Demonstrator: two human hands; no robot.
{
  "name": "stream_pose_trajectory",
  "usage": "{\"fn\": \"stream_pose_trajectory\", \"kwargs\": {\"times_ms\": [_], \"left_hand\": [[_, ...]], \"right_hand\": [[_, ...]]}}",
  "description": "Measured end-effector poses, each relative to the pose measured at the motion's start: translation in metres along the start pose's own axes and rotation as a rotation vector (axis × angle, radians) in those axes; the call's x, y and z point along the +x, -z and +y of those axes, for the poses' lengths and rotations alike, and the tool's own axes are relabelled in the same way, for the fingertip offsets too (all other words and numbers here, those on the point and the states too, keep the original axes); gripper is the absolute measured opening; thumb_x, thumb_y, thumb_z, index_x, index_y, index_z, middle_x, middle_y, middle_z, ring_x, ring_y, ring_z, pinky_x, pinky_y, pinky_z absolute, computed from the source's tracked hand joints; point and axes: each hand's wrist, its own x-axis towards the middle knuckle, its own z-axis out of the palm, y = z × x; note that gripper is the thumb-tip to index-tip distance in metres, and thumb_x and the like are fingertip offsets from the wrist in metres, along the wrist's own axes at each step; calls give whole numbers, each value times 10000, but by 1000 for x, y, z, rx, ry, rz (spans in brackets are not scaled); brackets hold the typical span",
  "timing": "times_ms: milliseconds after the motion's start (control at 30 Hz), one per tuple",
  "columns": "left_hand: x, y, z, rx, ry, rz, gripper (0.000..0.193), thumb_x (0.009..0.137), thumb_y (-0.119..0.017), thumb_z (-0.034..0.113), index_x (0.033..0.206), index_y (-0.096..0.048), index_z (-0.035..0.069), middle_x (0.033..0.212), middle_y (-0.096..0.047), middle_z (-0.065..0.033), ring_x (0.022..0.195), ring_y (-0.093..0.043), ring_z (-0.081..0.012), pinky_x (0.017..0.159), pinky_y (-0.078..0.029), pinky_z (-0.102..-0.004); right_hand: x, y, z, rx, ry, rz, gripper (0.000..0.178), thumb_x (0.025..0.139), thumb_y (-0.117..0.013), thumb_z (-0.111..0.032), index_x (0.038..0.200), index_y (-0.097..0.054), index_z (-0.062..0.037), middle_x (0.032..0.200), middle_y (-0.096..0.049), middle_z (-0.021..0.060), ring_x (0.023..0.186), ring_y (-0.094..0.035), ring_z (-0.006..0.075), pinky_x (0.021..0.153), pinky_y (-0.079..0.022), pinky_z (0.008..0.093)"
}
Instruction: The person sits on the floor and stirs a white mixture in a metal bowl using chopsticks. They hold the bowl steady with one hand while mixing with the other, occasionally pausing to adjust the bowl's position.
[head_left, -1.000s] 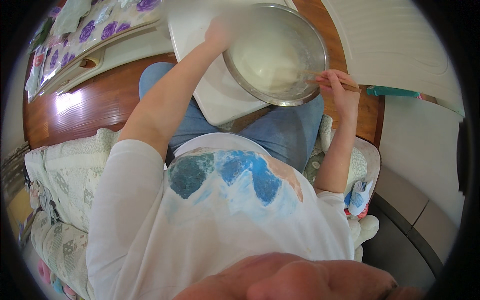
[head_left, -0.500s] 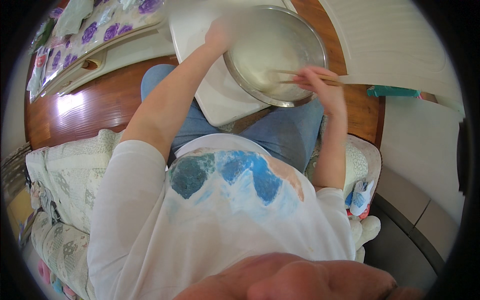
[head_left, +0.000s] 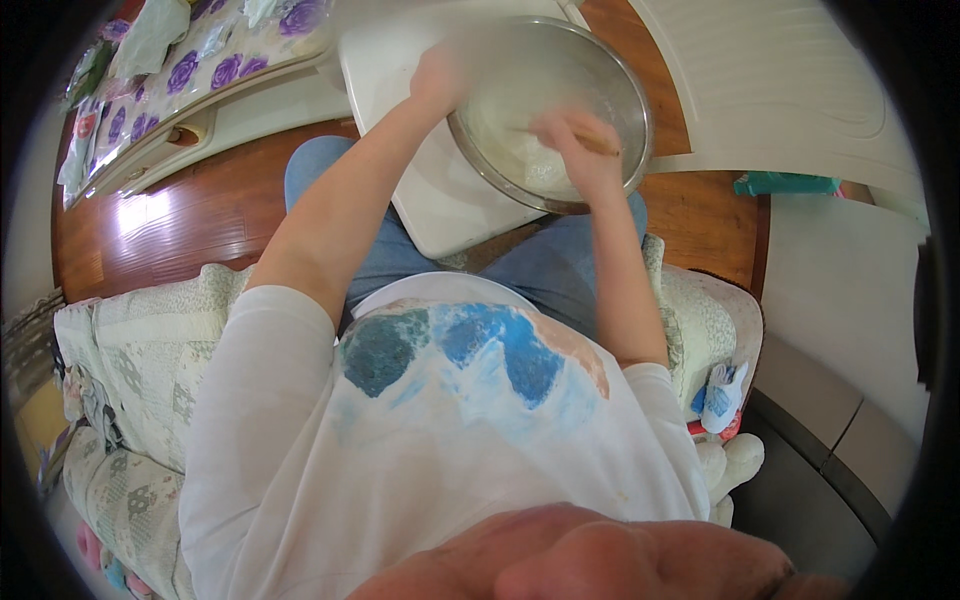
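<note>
A round metal bowl (head_left: pixel 620 90) with pale batter or dough sits on a white board (head_left: pixel 430 190) that rests over my lap. My left hand (head_left: pixel 440 75) grips the bowl's left rim. My right hand (head_left: pixel 580 150) is inside the bowl, closed around a thin wooden stick or chopsticks (head_left: pixel 600 145) that dips into the pale mix. The hand and stick are blurred by motion.
I sit on a pale floral-quilted sofa (head_left: pixel 140 340) above a red-brown wooden floor (head_left: pixel 190 210). A white low table with a purple-flowered cloth (head_left: pixel 210 70) lies upper left. A white cabinet door (head_left: pixel 780 80) is at the right, a teal object (head_left: pixel 790 185) beside it.
My right hand has swept with the stick from the bowl's right rim leftward into the middle of the bowl. My left hand stays on the rim.
</note>
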Motion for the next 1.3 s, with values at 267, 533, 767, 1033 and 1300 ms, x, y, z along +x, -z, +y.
{"fn": "stream_pose_trajectory", "kwargs": {"times_ms": [267, 533, 767, 1033, 1300], "left_hand": [[6, -4, -6, -1, -12, -39, 536, 901, -428, 484, 847, -580, -28, 839, -618, -208, 810, -585, -352, 732, -455, -411], [2, 0, 2, 25, -24, -29, 538, 901, -422, 485, 839, -579, -26, 828, -618, -213, 799, -587, -350, 729, -454, -414], [1, 2, 0, 26, -47, -39, 542, 900, -421, 490, 836, -578, -24, 822, -618, -210, 791, -588, -347, 727, -455, -414], [3, 1, 1, 13, -44, -52, 543, 901, -418, 495, 853, -585, -19, 831, -619, -201, 795, -586, -338, 730, -455, -411], [-1, 5, 5, 59, -40, -54, 541, 901, -420, 498, 860, -584, -16, 839, -619, -199, 799, -588, -332, 732, -455, -404]], "right_hand": [[-22, 91, -25, -117, -256, 170, 175, 883, -563, -138, 924, -623, 21, 849, -660, 104, 805, -656, 168, 716, -539, 275], [21, 9, 9, 58, 46, 201, 169, 875, -572, -135, 900, -629, 23, 839, -660, 106, 798, -655, 171, 705, -536, 263], [-22, 48, -32, -2, -285, -124, 175, 876, -574, -140, 880, -629, 26, 836, -653, 102, 788, -654, 176, 702, -537, 262], [2, 71, -1, 54, -77, 309, 138, 859, -587, -96, 917, -620, 25, 832, -646, 103, 785, -655, 190, 687, -546, 291], [-19, 11, -2, -132, 22, -92, 167, 877, -557, -136, 857, -656, -3, 795, -660, 58, 817, -639, 128, 714, -523, 237]]}}
